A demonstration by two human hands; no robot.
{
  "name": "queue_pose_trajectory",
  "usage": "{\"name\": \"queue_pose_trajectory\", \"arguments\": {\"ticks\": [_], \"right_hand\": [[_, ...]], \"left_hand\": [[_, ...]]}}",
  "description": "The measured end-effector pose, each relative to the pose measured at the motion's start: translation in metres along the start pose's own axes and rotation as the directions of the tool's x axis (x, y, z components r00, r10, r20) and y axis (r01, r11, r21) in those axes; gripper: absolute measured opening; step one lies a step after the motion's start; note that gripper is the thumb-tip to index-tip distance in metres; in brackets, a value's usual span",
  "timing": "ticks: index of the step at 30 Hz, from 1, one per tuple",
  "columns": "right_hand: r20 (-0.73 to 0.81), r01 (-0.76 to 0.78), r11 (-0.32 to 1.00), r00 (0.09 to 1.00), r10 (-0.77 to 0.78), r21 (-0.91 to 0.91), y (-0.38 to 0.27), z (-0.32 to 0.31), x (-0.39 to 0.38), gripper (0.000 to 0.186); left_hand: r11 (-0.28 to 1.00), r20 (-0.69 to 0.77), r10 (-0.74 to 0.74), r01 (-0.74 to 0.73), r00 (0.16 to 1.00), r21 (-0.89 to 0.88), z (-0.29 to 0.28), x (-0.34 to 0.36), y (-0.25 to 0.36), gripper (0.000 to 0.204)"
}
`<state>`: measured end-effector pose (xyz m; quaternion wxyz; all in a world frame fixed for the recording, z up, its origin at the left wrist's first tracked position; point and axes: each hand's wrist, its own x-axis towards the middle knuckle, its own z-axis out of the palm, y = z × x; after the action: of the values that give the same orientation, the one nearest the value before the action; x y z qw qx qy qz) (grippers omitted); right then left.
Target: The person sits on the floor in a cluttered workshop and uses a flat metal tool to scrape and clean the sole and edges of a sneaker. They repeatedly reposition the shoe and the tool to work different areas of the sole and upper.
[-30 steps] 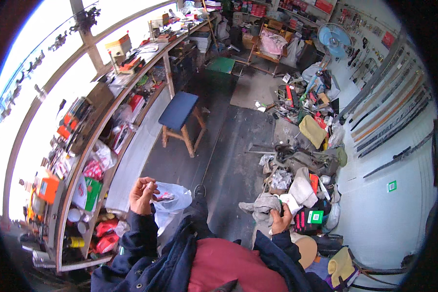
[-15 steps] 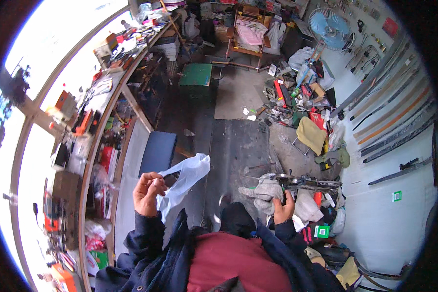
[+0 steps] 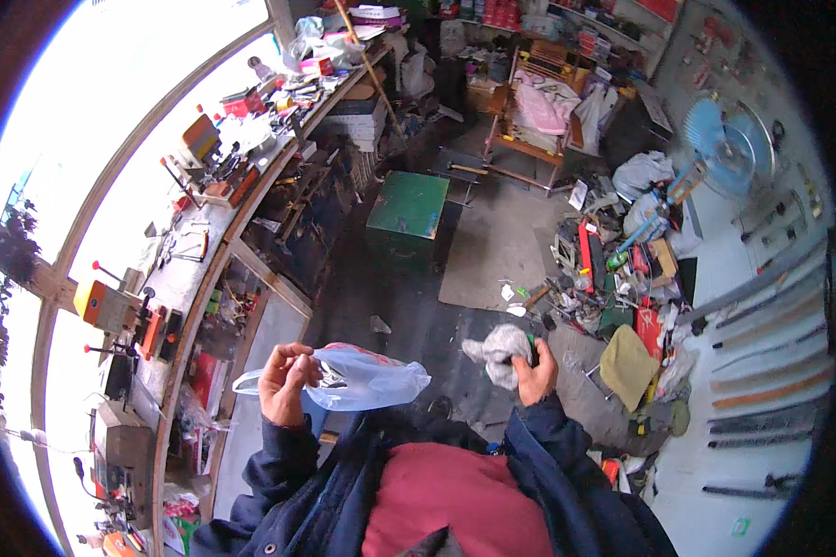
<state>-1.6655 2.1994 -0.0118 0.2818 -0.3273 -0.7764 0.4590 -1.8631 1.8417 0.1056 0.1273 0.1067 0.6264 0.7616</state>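
Observation:
My left hand (image 3: 285, 381) pinches a translucent light-blue plastic bag (image 3: 376, 378) at lower centre, with something dark and red showing through it. To its right, my right hand (image 3: 535, 371) grips a bunched grey cloth (image 3: 500, 354), perhaps a glove, with a small bit of green beside my thumb. Both hands are held apart in front of my dark jacket (image 3: 288, 497) and red top.
A cluttered workbench (image 3: 186, 251) lines the windows at left. Ahead stand a green metal box (image 3: 405, 204) and a wooden chair (image 3: 533, 144) with pink cloth. At right are a blue fan (image 3: 724, 144), heaped tools and bags, a yellow seat (image 3: 629, 367) and straps on the wall.
The view has moved forward along the floor, past the blue stool, bringing the green box nearer. The bag now spreads rightward from my left hand; the grey cloth is raised clear of the pile.

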Motion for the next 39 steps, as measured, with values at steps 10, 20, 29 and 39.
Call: {"name": "queue_pose_trajectory", "arguments": {"ticks": [10, 20, 29, 39], "right_hand": [[0.014, 0.142, 0.987, 0.99, -0.144, 0.076, -0.053, 0.102, 0.269, 0.034], [0.138, 0.0, 0.982, 0.99, -0.026, 0.188, -0.071, 0.254, 0.455, 0.026], [0.176, -0.108, 0.982, 0.975, 0.135, -0.155, -0.013, 0.326, 0.507, 0.063], [0.405, -0.637, 0.726, 0.754, 0.517, 0.259, -0.026, 0.21, 0.316, 0.024]], "left_hand": [[0.996, -0.006, -0.079, 0.079, 0.997, -0.029, 0.044, 0.164, -0.026, 0.017], [0.938, 0.072, -0.336, 0.34, 0.939, -0.069, 0.055, 0.35, -0.052, 0.013], [0.882, 0.141, -0.47, 0.47, 0.871, 0.038, 0.067, 0.443, -0.067, 0.013], [0.834, 0.621, -0.551, 0.404, 0.558, 0.377, 0.171, 0.481, -0.099, 0.011]]}}
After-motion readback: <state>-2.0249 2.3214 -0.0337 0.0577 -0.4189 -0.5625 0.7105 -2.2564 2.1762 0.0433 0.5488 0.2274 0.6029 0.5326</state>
